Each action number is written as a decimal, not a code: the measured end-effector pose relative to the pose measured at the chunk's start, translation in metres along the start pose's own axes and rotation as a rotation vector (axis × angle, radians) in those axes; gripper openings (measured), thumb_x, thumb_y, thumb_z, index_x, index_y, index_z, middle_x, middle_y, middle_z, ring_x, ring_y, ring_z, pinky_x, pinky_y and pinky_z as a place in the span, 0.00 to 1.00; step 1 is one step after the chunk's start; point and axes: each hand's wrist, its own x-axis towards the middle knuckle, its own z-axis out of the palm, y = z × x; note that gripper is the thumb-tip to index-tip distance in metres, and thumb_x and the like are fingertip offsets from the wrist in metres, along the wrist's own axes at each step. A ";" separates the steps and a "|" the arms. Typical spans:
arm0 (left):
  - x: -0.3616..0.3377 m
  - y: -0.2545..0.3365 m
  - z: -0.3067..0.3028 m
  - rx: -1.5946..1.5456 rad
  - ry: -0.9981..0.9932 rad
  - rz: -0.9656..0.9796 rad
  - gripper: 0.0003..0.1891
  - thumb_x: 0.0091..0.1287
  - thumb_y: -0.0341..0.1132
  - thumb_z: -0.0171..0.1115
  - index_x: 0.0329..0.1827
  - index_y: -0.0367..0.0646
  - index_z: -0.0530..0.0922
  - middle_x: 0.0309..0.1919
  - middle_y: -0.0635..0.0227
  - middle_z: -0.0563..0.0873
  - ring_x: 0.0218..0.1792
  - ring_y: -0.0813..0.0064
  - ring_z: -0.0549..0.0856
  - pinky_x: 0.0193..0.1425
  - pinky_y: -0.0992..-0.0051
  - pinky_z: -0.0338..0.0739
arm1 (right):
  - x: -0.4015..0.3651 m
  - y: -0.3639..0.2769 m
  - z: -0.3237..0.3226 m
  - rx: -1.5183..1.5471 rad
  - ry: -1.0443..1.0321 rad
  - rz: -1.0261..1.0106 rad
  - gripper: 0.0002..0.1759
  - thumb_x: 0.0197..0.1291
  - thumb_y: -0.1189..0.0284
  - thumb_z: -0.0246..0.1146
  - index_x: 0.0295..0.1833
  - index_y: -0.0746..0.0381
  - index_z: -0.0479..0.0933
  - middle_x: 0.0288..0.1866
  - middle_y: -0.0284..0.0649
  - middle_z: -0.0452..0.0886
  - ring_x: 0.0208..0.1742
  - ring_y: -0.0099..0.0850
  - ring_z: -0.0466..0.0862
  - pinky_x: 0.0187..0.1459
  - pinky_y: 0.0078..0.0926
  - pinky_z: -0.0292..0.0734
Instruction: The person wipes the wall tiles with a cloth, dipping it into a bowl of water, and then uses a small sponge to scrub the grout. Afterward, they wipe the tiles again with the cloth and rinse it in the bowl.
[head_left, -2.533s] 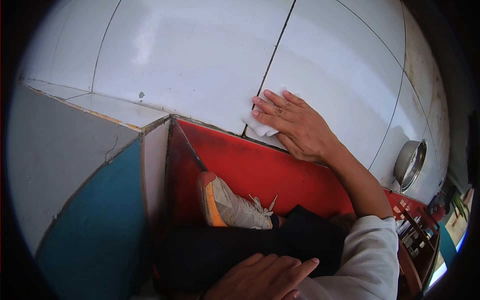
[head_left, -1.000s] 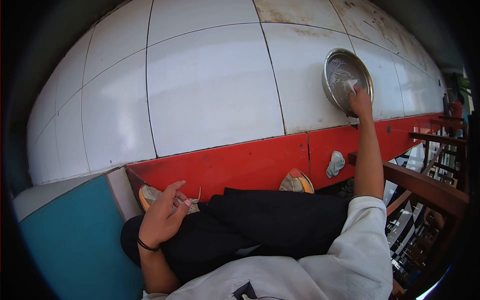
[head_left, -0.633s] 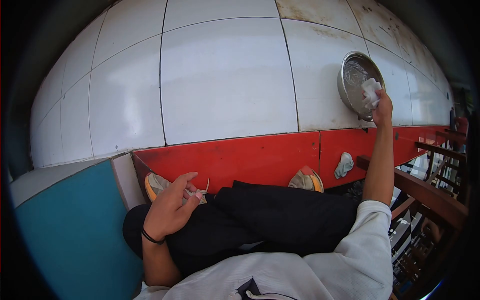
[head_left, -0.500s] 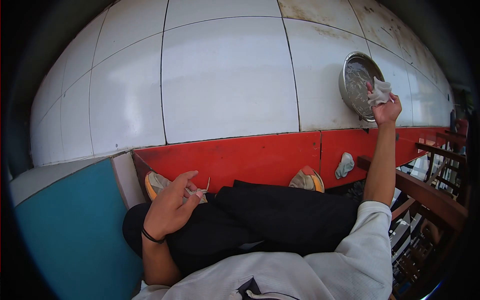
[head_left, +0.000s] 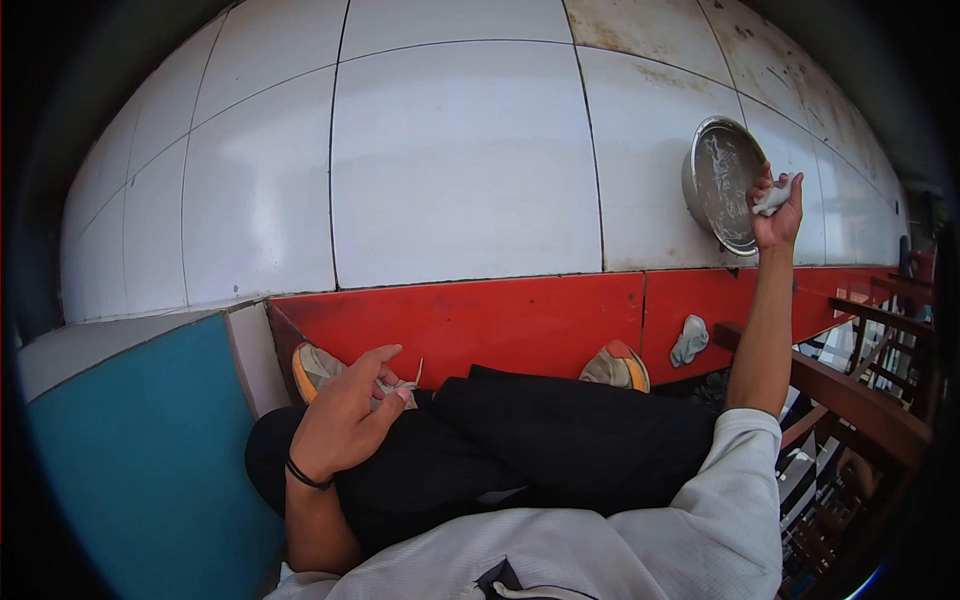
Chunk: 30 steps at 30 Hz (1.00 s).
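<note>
At the right rim of a metal bowl [head_left: 692, 185], my right hand [head_left: 779, 222] is closed around a bunched white cloth [head_left: 776, 196]. Murky water [head_left: 722, 175] with pale streaks of foam fills the bowl, which stands on white tiles. My left hand [head_left: 345, 415] hangs over my left knee, palm inward, fingers loosely curled and apart, with nothing in it. Below its fingers is my left shoe [head_left: 318, 370], partly hidden by the hand. My dark trousers [head_left: 560, 430] lie between both arms.
A pale, crumpled cloth [head_left: 689, 341] lies on the red tiled strip [head_left: 480, 330], right of my other shoe [head_left: 614, 367]. Brown wooden furniture bars [head_left: 860, 400] stand close to my right arm. A teal block [head_left: 150, 450] rises at my left. Brown stains mark the far tiles [head_left: 650, 25].
The white cloth, spread loosely over my right fingers before, is now bunched tightly in that hand. The view has shifted slightly; my left hand stays in place.
</note>
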 end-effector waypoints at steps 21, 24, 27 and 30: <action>-0.006 -0.003 0.001 -0.005 0.064 0.105 0.28 0.71 0.36 0.65 0.69 0.31 0.70 0.44 0.51 0.86 0.45 0.52 0.86 0.51 0.59 0.79 | 0.010 -0.015 -0.006 -1.349 -0.279 0.076 0.14 0.61 0.71 0.70 0.50 0.61 0.76 0.40 0.32 0.80 0.39 0.22 0.77 0.43 0.21 0.71; -0.006 -0.003 0.000 0.001 0.065 0.132 0.28 0.71 0.36 0.65 0.69 0.30 0.70 0.45 0.49 0.86 0.45 0.51 0.86 0.51 0.58 0.79 | -0.020 -0.014 0.048 -1.219 -0.348 0.157 0.11 0.63 0.73 0.69 0.48 0.60 0.76 0.41 0.31 0.81 0.41 0.21 0.78 0.45 0.20 0.72; -0.008 -0.003 0.001 0.000 0.066 0.124 0.28 0.71 0.36 0.65 0.69 0.30 0.70 0.45 0.49 0.86 0.45 0.50 0.86 0.51 0.58 0.79 | -0.021 0.015 0.064 -1.075 -0.468 0.089 0.11 0.63 0.74 0.69 0.47 0.60 0.75 0.39 0.32 0.81 0.39 0.20 0.77 0.43 0.20 0.72; -0.010 -0.005 0.001 -0.010 0.075 0.146 0.28 0.71 0.36 0.65 0.69 0.30 0.70 0.45 0.49 0.86 0.44 0.50 0.86 0.51 0.58 0.79 | -0.028 0.041 0.079 -1.204 -0.500 0.133 0.11 0.63 0.75 0.69 0.47 0.59 0.76 0.40 0.33 0.82 0.39 0.20 0.78 0.42 0.21 0.72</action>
